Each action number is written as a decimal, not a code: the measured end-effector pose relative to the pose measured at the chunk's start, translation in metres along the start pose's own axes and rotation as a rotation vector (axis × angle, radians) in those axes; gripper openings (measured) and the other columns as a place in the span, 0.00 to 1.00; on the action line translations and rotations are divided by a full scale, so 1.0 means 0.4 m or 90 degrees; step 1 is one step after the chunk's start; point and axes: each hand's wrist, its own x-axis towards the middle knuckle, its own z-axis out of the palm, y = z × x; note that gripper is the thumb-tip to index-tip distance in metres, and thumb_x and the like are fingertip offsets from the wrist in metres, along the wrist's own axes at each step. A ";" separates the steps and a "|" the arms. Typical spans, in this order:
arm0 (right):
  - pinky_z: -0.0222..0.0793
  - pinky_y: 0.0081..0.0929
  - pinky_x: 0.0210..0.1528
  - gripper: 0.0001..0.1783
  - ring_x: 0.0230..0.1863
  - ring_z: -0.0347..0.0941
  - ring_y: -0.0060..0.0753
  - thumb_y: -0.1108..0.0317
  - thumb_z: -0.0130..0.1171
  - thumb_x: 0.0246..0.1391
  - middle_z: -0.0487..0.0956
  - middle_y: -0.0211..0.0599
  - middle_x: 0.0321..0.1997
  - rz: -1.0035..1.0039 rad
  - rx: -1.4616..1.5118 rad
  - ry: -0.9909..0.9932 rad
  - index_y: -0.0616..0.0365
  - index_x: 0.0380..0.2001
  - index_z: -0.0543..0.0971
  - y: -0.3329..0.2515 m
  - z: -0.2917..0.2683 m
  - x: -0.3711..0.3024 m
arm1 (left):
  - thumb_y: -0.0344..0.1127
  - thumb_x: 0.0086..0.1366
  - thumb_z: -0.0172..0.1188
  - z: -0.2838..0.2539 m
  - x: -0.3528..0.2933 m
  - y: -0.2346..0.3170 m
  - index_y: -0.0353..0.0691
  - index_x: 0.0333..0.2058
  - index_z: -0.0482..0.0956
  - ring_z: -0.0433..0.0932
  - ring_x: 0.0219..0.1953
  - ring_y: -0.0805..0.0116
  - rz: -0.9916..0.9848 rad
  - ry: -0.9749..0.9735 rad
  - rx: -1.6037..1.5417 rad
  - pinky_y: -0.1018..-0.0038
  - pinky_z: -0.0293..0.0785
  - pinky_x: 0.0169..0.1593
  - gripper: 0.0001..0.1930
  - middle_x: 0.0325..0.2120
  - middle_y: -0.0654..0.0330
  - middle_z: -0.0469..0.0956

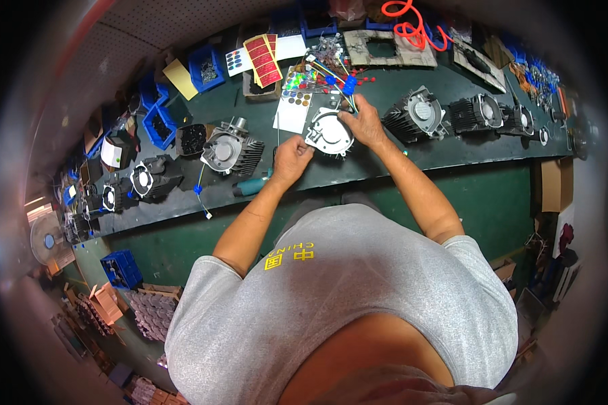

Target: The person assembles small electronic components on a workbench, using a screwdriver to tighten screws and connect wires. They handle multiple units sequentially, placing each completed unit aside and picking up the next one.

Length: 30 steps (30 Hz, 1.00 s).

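A silvery round metal housing (330, 133) with a pale disc-like face lies near the table's front edge, between my hands. At its lower left edge, my left hand (292, 159) is closed, its fingertips against the rim. My right hand (365, 122) is at the upper right of the housing, thumb by the rim and fingers pinched on thin coloured wires. Those wires carry blue connectors (349, 84) and run up toward a wire pile. My fingers partly cover the housing's edges.
Finned metal housings (232, 149) stand left and, likewise, finned housings (423, 111) right. A teal power tool (252, 185) lies at the front edge. Behind are sticker sheets (292, 111), red labels (263, 61), blue bins (206, 68) and a coiled orange hose (412, 30).
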 end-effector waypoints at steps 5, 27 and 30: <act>0.69 0.30 0.32 0.19 0.24 0.68 0.25 0.64 0.71 0.54 0.83 0.37 0.34 -0.061 0.030 0.039 0.61 0.46 0.78 0.020 0.016 0.000 | 0.27 0.62 0.67 0.007 0.009 -0.045 0.38 0.27 0.75 0.72 0.25 0.77 -0.093 -0.057 -0.165 0.78 0.70 0.32 0.08 0.22 0.66 0.76; 0.77 0.42 0.47 0.20 0.43 0.84 0.52 0.68 0.69 0.53 0.86 0.50 0.42 0.029 0.011 -0.007 0.63 0.47 0.77 -0.016 -0.008 -0.007 | 0.37 0.74 0.62 -0.055 0.045 -0.047 0.37 0.42 0.82 0.76 0.31 0.72 -0.429 -0.332 -0.619 0.75 0.76 0.37 0.09 0.30 0.64 0.78; 0.77 0.41 0.45 0.20 0.41 0.84 0.52 0.69 0.69 0.53 0.86 0.50 0.41 -0.005 0.023 -0.001 0.63 0.47 0.76 -0.007 0.003 -0.001 | 0.36 0.74 0.61 -0.056 0.046 -0.047 0.36 0.42 0.82 0.76 0.30 0.73 -0.403 -0.318 -0.599 0.75 0.76 0.35 0.09 0.29 0.65 0.78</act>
